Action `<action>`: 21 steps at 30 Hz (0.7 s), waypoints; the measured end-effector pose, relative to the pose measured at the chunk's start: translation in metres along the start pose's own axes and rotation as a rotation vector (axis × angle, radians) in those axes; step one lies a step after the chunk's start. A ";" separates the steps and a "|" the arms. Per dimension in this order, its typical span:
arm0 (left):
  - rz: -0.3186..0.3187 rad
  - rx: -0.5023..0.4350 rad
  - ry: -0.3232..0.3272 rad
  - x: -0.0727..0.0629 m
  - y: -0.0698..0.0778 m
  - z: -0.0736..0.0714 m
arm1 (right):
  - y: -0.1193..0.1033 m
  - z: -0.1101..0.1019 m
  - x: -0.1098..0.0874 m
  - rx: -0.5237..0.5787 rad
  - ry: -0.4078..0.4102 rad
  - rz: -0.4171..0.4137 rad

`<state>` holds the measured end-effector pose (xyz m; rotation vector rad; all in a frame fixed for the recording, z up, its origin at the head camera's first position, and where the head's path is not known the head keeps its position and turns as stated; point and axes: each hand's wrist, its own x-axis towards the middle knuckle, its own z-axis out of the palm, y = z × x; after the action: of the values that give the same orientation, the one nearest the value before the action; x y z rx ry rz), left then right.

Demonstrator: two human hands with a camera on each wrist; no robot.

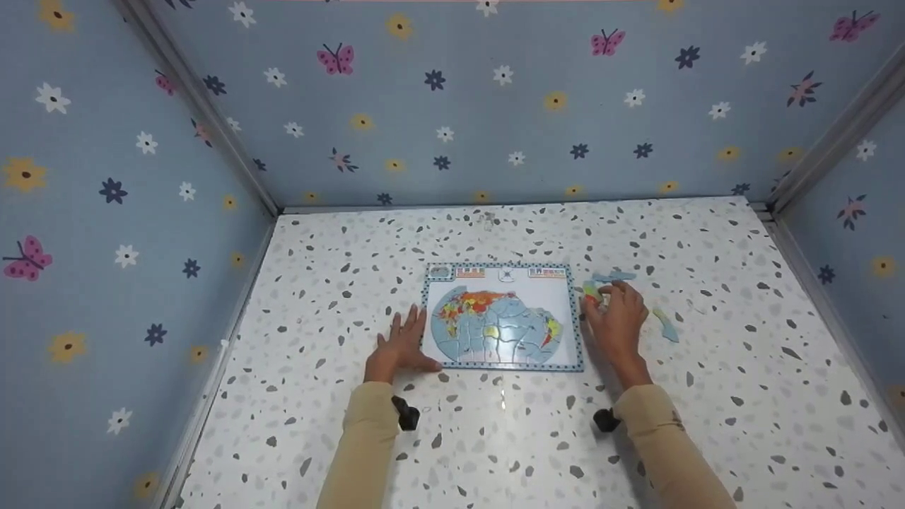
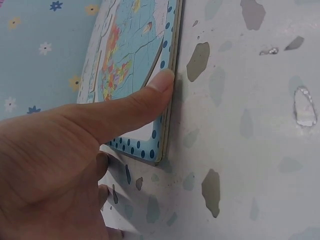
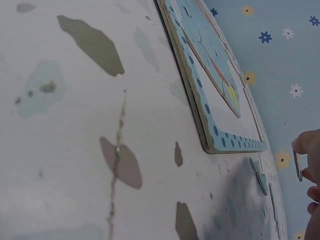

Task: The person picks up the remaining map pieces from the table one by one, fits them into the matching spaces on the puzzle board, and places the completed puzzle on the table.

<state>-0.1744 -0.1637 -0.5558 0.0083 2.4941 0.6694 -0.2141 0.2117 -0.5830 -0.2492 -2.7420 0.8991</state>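
Jigsaw board (image 1: pixel 555 293), world map, flat on table (image 1: pixel 495 438). Left hand (image 1: pixel 401 346) spread, thumb at near-left corner; right hand (image 1: pixel 619 318) pinching map piece (image 1: pixel 590 291) beside right edge. Slack thumb pressure could let board skid, jarring fitted pieces (image 1: pixel 509 332).

Grey-blue panels (image 1: pixel 488 116) printed with pink butterflies (image 1: pixel 336 59) and white, yellow and navy flowers (image 1: pixel 503 75) wall the left, far and right sides; grey metal posts (image 1: pixel 203 106) stand at the far corners of a glossy white terrazzo-patterned surface (image 1: pixel 325 283)
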 end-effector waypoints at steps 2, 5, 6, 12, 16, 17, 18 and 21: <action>0.001 0.008 0.003 0.000 0.000 0.000 | -0.002 0.002 0.000 0.001 0.005 -0.011; 0.001 0.013 0.007 0.000 0.000 0.001 | -0.006 0.004 -0.001 0.020 0.003 -0.017; 0.001 0.013 0.008 0.000 0.000 0.001 | -0.007 0.005 -0.001 0.034 -0.001 -0.017; -0.001 0.020 0.013 0.000 0.001 0.001 | -0.012 0.011 0.000 0.109 -0.038 -0.018; -0.005 0.016 0.015 0.000 0.001 0.001 | -0.016 0.015 -0.001 0.121 -0.051 -0.039; -0.006 0.012 0.015 0.000 0.001 0.001 | -0.017 0.015 -0.001 0.126 -0.050 -0.049; -0.008 0.010 0.016 0.000 0.001 0.001 | -0.018 0.016 -0.001 0.130 -0.049 -0.061; -0.009 0.002 0.019 0.000 0.001 0.001 | -0.020 0.020 -0.001 0.144 -0.041 -0.093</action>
<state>-0.1736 -0.1621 -0.5559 -0.0087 2.5119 0.6660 -0.2201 0.1848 -0.5868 -0.0769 -2.6840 1.0814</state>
